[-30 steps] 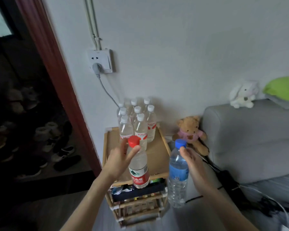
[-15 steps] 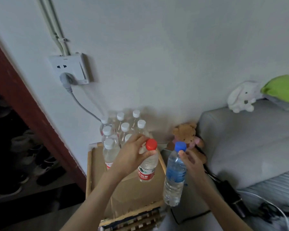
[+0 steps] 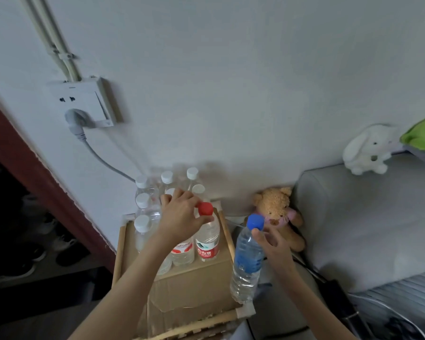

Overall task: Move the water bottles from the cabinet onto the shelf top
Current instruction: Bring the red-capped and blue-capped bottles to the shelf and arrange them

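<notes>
So the left hand was up on the shelf top, fingers and thumb curled round the neck of the red-cap bottle, right under its cap. That bottle stood upright at the right end of the front row, its base looking like it was down on the cardboard lining the shelf top, just inside the wooden rail on the right edge. It was touching a white-cap bottle with a red label on its left.

Behind and to the left sat the white-cap bottles, a tight cluster packed against the wall, all upright. The hand hid a couple of them, so I couldn't count them properly.

The right hand was off to the right of the shelf, pinching the blue-cap bottle near the neck with thumb and fingertips, the other fingers loosely spread. That bottle hung in the air, tilted a little, its bottom just past the front right corner of the shelf top, touching nothing else as far as I could tell.

Other stuff: a teddy on the floor between shelf and sofa, a white bunny on the sofa's arm, a green cushion beside it, and a socket on the wall with a grey plug in it.
</notes>
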